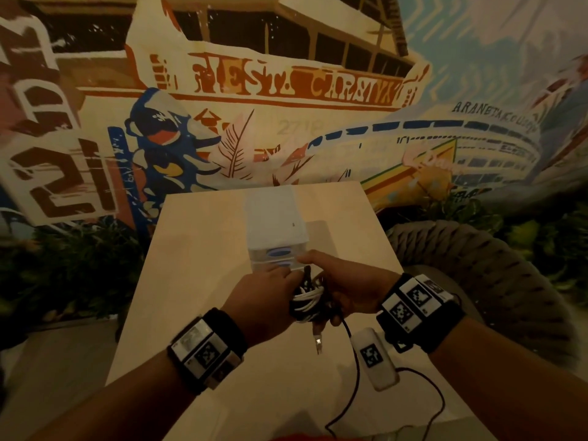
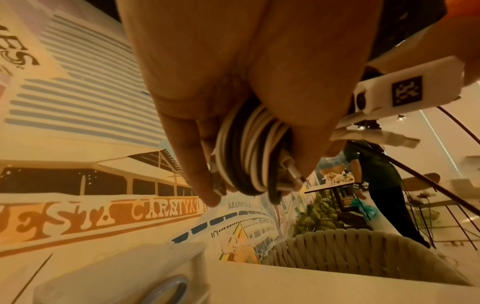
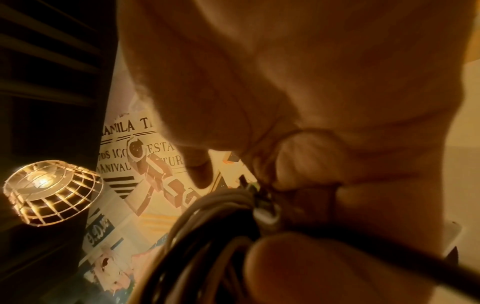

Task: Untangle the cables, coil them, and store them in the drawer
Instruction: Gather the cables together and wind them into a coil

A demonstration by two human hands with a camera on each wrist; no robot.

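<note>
Both hands hold one bundle of coiled black and white cables [image 1: 307,299] above the table, just in front of the small white drawer unit [image 1: 276,230]. My left hand [image 1: 270,297] grips the coil [image 2: 249,156] from the left, fingers curled round it. My right hand [image 1: 346,288] grips the coil [image 3: 207,236] from the right, thumb stretched toward the drawer front. A USB plug [image 1: 317,340] hangs below the bundle. A loose black cable [image 1: 353,386] trails down toward the table's near edge. The drawers with blue handles [image 1: 279,252] look closed.
The drawer unit stands mid-table on a light wooden table [image 1: 197,281]. A woven chair [image 1: 483,268] stands to the right, plants [image 1: 63,265] to the left, a painted mural wall behind. Another person [image 2: 376,185] stands far off at another table.
</note>
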